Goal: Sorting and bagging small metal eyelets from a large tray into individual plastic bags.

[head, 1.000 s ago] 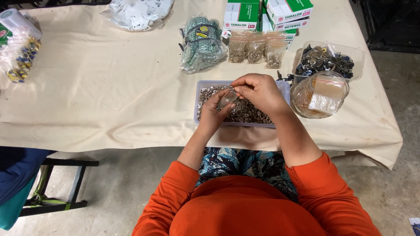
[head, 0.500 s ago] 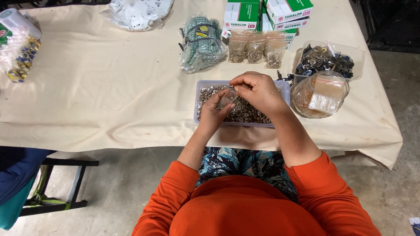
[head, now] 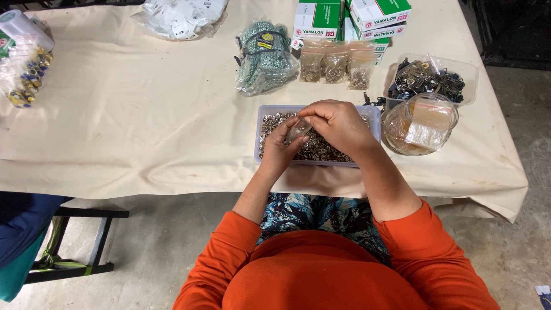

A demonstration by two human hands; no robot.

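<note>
Surface: cream cloth covers the table [head: 143, 132], its near edge hanging just in front of my lap.
Tray: one clear rectangular tray [head: 259, 133] of small silver metal pieces sits close to that near edge, right of centre.
Left hand: my left hand [head: 279, 150] rests over the tray, fingers closed round one small clear packet [head: 299, 130].
Right hand: my right hand [head: 338, 123] is above the tray, fingers pressed together at the packet's top; both hands touch it.
Small bags: three clear bags [head: 336, 64] of metal bits lie in a row just beyond the tray.
Boxes: two green-and-white cartons [head: 350, 14] show at the far edge, with part of another beneath.
Right side: one clear tub [head: 459, 72] of dark metal parts, and one round clear container [head: 419, 123] just beside the tray, near the table's right edge.
Other packs: one greenish bundle [head: 265, 57], one white bag [head: 181, 14], one bag [head: 23, 74] of blue and yellow pieces at the left edge.
Open room: a broad bare stretch of cloth lies left of the tray.
</note>
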